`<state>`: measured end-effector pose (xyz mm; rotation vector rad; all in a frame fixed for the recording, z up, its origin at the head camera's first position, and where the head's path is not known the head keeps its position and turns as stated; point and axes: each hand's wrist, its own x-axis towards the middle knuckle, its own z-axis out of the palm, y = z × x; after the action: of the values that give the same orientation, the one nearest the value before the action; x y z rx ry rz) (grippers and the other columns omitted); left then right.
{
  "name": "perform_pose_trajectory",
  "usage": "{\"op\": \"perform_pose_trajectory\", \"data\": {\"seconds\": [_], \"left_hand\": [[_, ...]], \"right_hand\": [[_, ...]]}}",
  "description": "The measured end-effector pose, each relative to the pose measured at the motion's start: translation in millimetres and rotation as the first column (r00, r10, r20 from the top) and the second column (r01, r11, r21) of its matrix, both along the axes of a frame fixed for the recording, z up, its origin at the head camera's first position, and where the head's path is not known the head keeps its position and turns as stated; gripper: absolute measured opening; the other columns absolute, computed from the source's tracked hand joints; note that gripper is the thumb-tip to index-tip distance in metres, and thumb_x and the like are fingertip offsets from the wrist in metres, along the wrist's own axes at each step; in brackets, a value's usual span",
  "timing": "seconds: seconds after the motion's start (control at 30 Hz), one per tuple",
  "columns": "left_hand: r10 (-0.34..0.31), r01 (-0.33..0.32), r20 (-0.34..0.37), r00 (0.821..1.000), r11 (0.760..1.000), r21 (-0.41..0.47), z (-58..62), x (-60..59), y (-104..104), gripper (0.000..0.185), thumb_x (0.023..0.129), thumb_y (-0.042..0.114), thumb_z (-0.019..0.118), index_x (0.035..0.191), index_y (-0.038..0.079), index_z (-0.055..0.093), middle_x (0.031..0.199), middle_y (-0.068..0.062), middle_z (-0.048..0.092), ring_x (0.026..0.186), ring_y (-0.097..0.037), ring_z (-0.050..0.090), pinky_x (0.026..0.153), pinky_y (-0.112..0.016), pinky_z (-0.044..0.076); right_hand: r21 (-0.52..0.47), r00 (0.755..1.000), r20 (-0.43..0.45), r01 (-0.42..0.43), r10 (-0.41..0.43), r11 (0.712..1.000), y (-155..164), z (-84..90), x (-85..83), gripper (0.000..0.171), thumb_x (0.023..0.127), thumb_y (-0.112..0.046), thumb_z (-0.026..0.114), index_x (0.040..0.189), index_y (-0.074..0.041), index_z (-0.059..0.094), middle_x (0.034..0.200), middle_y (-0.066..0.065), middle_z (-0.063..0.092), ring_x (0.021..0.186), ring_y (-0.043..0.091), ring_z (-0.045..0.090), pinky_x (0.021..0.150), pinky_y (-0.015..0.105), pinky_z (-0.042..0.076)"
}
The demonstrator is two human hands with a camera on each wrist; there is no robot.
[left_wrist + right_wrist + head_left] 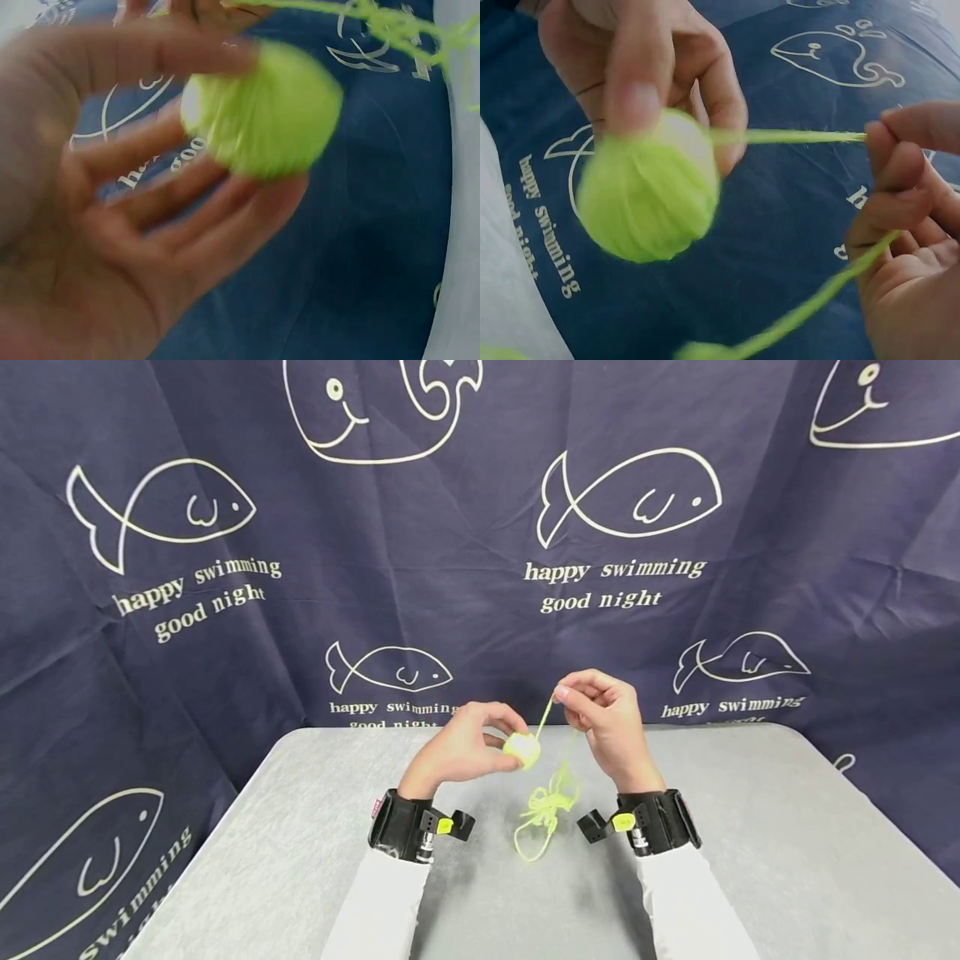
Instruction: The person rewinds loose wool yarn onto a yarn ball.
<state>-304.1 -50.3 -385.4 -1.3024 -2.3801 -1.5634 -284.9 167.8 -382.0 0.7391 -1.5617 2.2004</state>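
Observation:
My left hand (474, 745) holds a small ball of yellow-green yarn (522, 750) between thumb and fingers, raised over the table. In the left wrist view the yarn ball (270, 112) is blurred, with wound strands and a paler patch at one side. My right hand (603, 714) pinches the strand (546, 717) that runs taut from the ball, up and to the right. Below the right fingers (900, 172) the yarn comes out of the palm and slopes down. It leads to a loose, looped tangle of yarn (546, 806) between my forearms.
A light grey table (262, 860) lies under both arms. Behind its far edge hangs a dark blue curtain (480, 568) with white fish drawings and lettering. Black straps with small camera mounts (408, 831) circle both wrists, below which are white sleeves.

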Motion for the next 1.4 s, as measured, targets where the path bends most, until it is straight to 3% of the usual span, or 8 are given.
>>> {"op": "perform_pose_trajectory", "data": {"seconds": [0.17,0.3,0.57,0.7,0.9,1.07,1.23,1.4], "left_hand": [[-0.332,0.314,0.11,0.937,0.936,0.158,5.5,5.0,1,0.035,0.075,-0.012,0.078,0.108,-0.008,0.066,0.105,-0.009,0.069,0.099,-0.019,0.066,0.09,-0.045,0.059],[-0.438,0.367,0.084,0.895,0.831,0.418,8.9,8.0,3,0.038,0.075,-0.016,0.076,0.11,-0.008,0.065,0.112,-0.009,0.066,0.103,-0.021,0.064,0.091,-0.044,0.058],[-0.148,0.036,0.069,0.987,0.61,0.792,11.8,4.8,7,0.04,0.076,-0.019,0.065,0.105,0.008,0.071,0.107,-0.007,0.071,0.099,-0.018,0.069,0.084,-0.028,0.059],[0.094,-0.17,0.142,0.985,0.54,0.824,10.4,-0.4,10,0.031,0.076,-0.02,0.07,0.103,-0.004,0.069,0.102,-0.009,0.071,0.093,-0.017,0.07,0.083,-0.028,0.06],[0.436,-0.374,0.061,0.898,0.683,0.628,0.9,-7.0,9,0.033,0.074,-0.012,0.08,0.105,-0.009,0.067,0.107,-0.017,0.068,0.096,-0.024,0.07,0.086,-0.035,0.06],[0.486,-0.432,-0.129,0.864,0.849,0.306,-3.8,-5.2,5,0.032,0.071,-0.006,0.082,0.1,-0.001,0.07,0.103,-0.014,0.067,0.093,-0.027,0.07,0.084,-0.034,0.061],[0.311,-0.317,-0.123,0.943,0.947,-0.041,-3.2,-1.8,3,0.028,0.07,-0.004,0.08,0.095,0.006,0.071,0.095,-0.005,0.067,0.086,-0.019,0.069,0.081,-0.036,0.061],[-0.061,0.067,0.041,0.997,0.988,-0.14,-0.5,0.3,-2,0.03,0.072,-0.009,0.078,0.099,0.001,0.07,0.098,-0.006,0.068,0.09,-0.016,0.067,0.086,-0.036,0.06]], "right_hand": [[-0.085,0.996,0.084,0.029,-0.022,0.996,4,-3.5,-4.3,0.013,0.091,0.006,0.069,0.088,-0.005,0.073,0.076,0.002,0.069,0.053,0.011,0.045,0.049,0.019,0.032],[0.053,0.986,0.142,0.078,-0.085,0.996,4,-8.1,-8.3,0.005,0.089,0.0,0.075,0.092,0.003,0.072,0.073,-0.001,0.068,0.054,0.009,0.049,0.049,0.018,0.037],[0.451,0.987,0.135,0.021,-0.092,0.892,-4,-11.8,-8.8,0.009,0.088,-0.003,0.076,0.093,0.003,0.072,0.077,0.005,0.069,0.058,0.011,0.052,0.051,0.021,0.042],[0.551,0.997,0.06,-0.001,-0.039,0.835,-9,-9.8,-5.5,0.009,0.088,-0.004,0.076,0.093,0.003,0.072,0.076,0.012,0.067,0.057,0.013,0.053,0.052,0.022,0.044],[0.55,1.0,-0.005,0.024,-0.025,0.835,-9,-4.1,1.2,0.009,0.088,-0.006,0.077,0.091,0.001,0.073,0.073,0.009,0.066,0.055,0.013,0.052,0.05,0.023,0.044],[0.386,0.999,-0.006,0.042,-0.043,0.922,-5,-0.5,4.1,0.016,0.087,-0.01,0.08,0.091,0.002,0.072,0.076,0.003,0.07,0.055,0.013,0.051,0.049,0.022,0.043],[0.103,1.0,0.024,-0.013,0.011,0.995,-2,0.9,2.9,0.005,0.089,-0.002,0.075,0.089,0.001,0.072,0.075,0.003,0.069,0.053,0.012,0.047,0.048,0.02,0.037],[-0.155,0.996,0.077,-0.042,0.054,0.987,-1,1.7,0.6,0.015,0.091,0.008,0.065,0.086,-0.004,0.072,0.077,0.004,0.069,0.053,0.01,0.046,0.047,0.017,0.034]]}}
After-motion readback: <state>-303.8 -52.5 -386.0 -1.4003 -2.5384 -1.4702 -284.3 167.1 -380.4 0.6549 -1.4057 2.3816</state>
